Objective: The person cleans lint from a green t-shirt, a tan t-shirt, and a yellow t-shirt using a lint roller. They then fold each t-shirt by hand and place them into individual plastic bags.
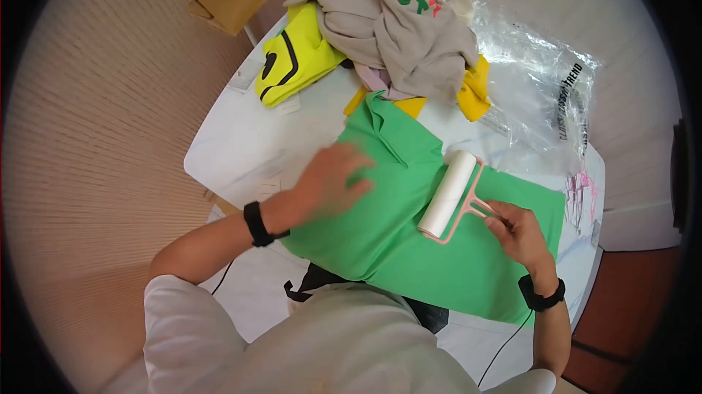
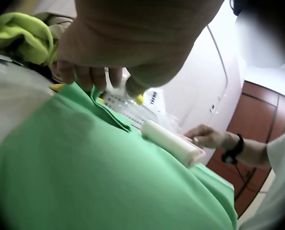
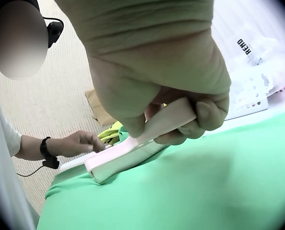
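Looks like a room in someone's home tbh, though I can't rule out a little clothing workspace. There's a white marble-look table with a messy heap of clothes and a printed clear plastic bag, plus a green garment and a pink-handled lint roller. Ribbed beige wall and reddish-brown panelling feel pretty house-like too.

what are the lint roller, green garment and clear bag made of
Lint roller: matte white roll, probably paper; pink handle, likely plastic, smooth, uniform. Green garment: matte fabric, softly folding, fibre unclear. Clear bag: probably plastic film, transparent with glossy crinkles.
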A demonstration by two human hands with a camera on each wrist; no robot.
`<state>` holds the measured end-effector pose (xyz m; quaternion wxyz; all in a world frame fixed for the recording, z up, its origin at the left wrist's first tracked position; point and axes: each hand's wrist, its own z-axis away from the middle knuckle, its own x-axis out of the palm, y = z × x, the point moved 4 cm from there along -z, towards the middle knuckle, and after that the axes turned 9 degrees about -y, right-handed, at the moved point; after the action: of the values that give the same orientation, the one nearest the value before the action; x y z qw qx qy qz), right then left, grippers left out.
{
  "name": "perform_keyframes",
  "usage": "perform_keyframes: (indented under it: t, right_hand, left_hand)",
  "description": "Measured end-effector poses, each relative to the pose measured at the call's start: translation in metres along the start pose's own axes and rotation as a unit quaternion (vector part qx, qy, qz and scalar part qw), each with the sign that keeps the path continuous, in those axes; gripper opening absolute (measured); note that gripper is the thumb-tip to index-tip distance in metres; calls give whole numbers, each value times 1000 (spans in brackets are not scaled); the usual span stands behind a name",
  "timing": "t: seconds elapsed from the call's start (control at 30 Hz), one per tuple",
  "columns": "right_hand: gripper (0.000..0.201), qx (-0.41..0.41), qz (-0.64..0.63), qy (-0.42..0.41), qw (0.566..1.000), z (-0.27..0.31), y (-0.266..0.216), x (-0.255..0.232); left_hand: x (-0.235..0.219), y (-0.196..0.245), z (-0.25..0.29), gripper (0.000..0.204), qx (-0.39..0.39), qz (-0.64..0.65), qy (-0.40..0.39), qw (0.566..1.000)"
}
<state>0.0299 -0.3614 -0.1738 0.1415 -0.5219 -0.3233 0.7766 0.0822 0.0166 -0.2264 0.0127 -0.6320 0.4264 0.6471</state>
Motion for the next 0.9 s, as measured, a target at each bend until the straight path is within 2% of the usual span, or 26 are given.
perform_keyframes:
  t: [0.07, 0.17, 0.27, 0.37, 0.47, 0.53, 0.57, 0.63, 0.77, 0.9]
  right_hand:
    - [31, -1, 17, -7, 1000, -6, -4, -2]
    - [31, 17, 30, -26, 999, -8, -11, -6]
    - [30, 35, 45, -28, 998, -6, -17, -8]
    - [29, 11, 67, 18, 998, 4, -9, -6]
    - [29, 17, 114, 50, 992, 17, -10, -15]
    - [29, 39, 125, 58, 990, 20, -19, -28]
    - [29, 26, 125, 56, 990, 19, -27, -33]
    - [29, 0, 126, 47, 991, 15, -50, -35]
    - [29, -114, 154, -12, 981, -14, -105, -20]
    - [29, -250, 203, -83, 943, -66, -139, 8]
  left_hand:
    - [10, 26, 16, 46, 91, -22, -39, 995]
    - [17, 26, 11, 50, -2, 1, -49, 999]
    - [18, 25, 1, 66, 43, -15, -94, 995]
    - [25, 36, 22, 85, 62, -125, -144, 980]
    - [20, 45, 50, 95, -14, -127, -175, 976]
    - [25, 50, 69, 94, -24, -114, -127, 985]
    - [27, 52, 76, 93, -31, -108, -101, 988]
    - [33, 59, 86, 93, -44, -105, -97, 989]
    - [40, 75, 101, 87, -56, -108, -60, 991]
    - [59, 75, 122, 77, -83, -63, 52, 993]
